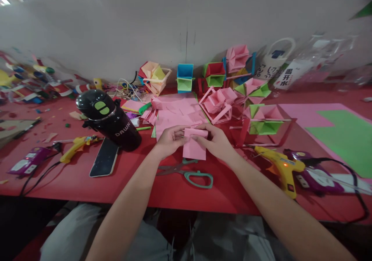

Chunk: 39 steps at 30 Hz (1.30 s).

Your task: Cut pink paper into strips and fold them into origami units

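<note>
Between both hands I hold a small pink sheet of paper [194, 149], its upper edge folded over. My left hand [172, 139] pinches the fold's left side, thumb in front and fingers curled behind. On the right side, my right hand [214, 138] grips the same sheet with thumb and fingers. Just below the paper, green-handled scissors [200, 179] lie on the red table. Behind my hands is a pile of pink paper pieces [177, 112].
A black bottle [112, 121] and a phone [104, 158] stand and lie at left. Yellow glue guns [76, 146] rest on either side, the right glue gun [280, 166] near my forearm. Folded paper models [217, 102] line the back. Green and pink sheets [345, 137] lie far right.
</note>
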### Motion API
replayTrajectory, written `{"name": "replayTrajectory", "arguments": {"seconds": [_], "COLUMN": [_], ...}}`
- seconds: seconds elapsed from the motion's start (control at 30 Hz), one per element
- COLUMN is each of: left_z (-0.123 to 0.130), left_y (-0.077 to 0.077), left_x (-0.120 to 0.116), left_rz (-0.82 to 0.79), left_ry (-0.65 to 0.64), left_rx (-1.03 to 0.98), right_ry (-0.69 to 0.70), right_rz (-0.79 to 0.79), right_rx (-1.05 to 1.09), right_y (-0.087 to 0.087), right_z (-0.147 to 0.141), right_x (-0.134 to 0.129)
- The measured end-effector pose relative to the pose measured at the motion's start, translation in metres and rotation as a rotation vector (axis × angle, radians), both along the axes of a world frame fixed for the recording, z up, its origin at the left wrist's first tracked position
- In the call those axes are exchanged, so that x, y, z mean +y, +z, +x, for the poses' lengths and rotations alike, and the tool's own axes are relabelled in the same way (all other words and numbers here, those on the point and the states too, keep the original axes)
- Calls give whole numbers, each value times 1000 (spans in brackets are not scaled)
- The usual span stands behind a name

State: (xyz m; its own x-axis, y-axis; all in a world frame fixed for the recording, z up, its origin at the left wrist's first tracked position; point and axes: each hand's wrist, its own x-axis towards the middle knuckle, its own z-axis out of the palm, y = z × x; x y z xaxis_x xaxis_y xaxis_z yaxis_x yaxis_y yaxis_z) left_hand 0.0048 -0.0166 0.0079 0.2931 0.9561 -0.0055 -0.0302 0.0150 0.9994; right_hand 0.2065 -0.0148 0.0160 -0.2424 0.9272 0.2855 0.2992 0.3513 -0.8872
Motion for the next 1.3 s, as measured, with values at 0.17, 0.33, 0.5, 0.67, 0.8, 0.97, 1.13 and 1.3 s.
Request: {"name": "replayTrajectory", "arguments": {"seconds": [0.17, 0.33, 0.5, 0.67, 0.8, 0.97, 1.13, 1.3], "left_z": [-1, 0, 2, 5, 5, 3, 4, 6], "left_y": [-3, -1, 1, 2, 4, 1, -1, -1], "left_x": [2, 0, -2, -3, -2, 3, 7, 4], "left_rz": [0, -16, -58, -105, -121, -151, -177, -166], "left_ry": [-5, -8, 9, 16, 97, 334, 408, 342], "left_rx": [-2, -37, -86, -171, -194, -179, -181, -180], "right_ry": [5, 26, 23, 25, 41, 49, 165, 105], "right_rz": [-17, -30, -38, -39, -65, 209, 546, 631], "right_rx": [5, 23, 49, 50, 84, -111, -549, -464], "right_y": [-1, -1, 1, 2, -6, -9, -4, -3], "right_z": [1, 1, 1, 0, 0, 3, -4, -7], "right_x": [1, 2, 1, 1, 3, -2, -13, -8]}}
